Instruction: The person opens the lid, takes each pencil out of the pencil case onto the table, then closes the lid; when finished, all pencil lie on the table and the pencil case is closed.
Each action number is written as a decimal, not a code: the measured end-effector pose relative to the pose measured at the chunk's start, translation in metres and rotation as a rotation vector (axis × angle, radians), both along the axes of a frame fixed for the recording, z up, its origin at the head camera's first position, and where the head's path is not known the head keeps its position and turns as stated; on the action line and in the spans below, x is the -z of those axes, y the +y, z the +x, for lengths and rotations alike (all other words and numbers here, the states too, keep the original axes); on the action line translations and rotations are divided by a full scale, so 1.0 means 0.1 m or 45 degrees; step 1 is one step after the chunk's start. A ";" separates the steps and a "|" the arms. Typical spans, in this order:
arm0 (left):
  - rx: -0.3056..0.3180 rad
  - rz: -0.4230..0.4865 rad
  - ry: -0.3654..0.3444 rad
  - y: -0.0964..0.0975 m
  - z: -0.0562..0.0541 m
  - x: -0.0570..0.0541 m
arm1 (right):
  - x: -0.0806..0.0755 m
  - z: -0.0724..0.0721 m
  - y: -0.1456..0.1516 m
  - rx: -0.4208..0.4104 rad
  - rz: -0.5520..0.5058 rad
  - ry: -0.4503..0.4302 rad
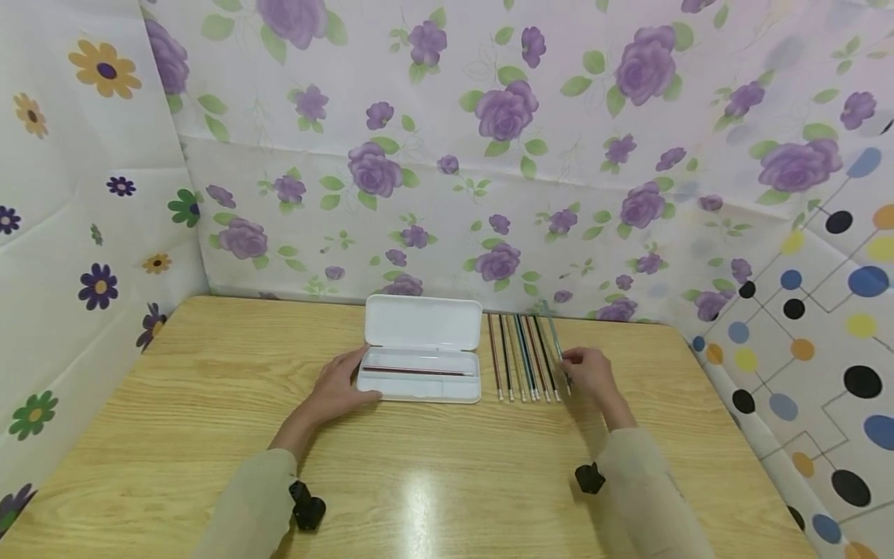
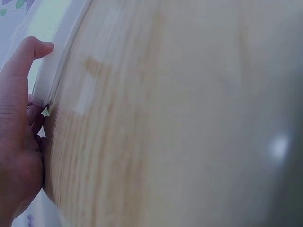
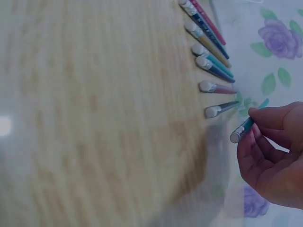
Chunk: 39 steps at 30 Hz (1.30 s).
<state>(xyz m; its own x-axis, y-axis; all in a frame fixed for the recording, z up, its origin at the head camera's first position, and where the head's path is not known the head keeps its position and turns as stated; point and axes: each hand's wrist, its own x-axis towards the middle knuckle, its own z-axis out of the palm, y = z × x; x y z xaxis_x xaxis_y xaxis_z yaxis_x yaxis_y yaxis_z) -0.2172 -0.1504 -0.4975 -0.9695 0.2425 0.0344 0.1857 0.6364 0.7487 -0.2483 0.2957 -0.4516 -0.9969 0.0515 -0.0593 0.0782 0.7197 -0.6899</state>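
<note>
An open white pencil case (image 1: 401, 387) stands on the table, its lid (image 1: 422, 322) tilted up at the back. One dark red pencil (image 1: 419, 372) lies lengthwise inside. My left hand (image 1: 337, 390) grips the case's left end; in the left wrist view the thumb (image 2: 40, 48) bends over the rim and the other fingers are partly hidden below it. To the right, my right hand (image 1: 590, 375) pinches a teal pencil (image 3: 243, 131) between thumb and fingertips near its white-tipped end, the far end pointing toward the wall. This pencil is just right of a row of pencils (image 1: 493, 349).
Several pencils in red, dark, yellowish and teal lie side by side right of the case, white ends toward me. The wooden table (image 1: 447, 473) meets a flowered cloth wall (image 1: 447, 210) behind, with patterned cloth at both sides.
</note>
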 end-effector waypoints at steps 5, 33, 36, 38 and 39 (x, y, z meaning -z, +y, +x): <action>-0.009 -0.002 0.015 -0.01 0.00 0.00 | 0.10 0.05 0.05 0.013 -0.006 -0.028; -0.022 -0.014 0.009 0.01 -0.01 0.00 | 0.28 0.13 0.14 0.178 -0.168 -0.064; -0.017 -0.020 0.014 0.01 -0.02 0.00 | 0.27 0.14 0.16 0.252 -0.292 -0.063; -0.015 -0.024 0.017 0.01 -0.02 0.00 | 0.25 0.16 0.16 0.282 -0.333 -0.061; -0.014 -0.026 0.017 0.00 -0.02 0.01 | 0.23 0.17 0.15 0.287 -0.348 -0.061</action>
<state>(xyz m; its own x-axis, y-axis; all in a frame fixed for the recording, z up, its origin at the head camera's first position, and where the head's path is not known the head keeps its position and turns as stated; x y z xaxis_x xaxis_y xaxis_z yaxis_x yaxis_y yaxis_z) -0.2192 -0.1502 -0.4982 -0.9717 0.2323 0.0423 0.1882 0.6535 0.7331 -0.2316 0.3102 -0.4750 -0.9581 0.2457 -0.1476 0.2509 0.4698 -0.8464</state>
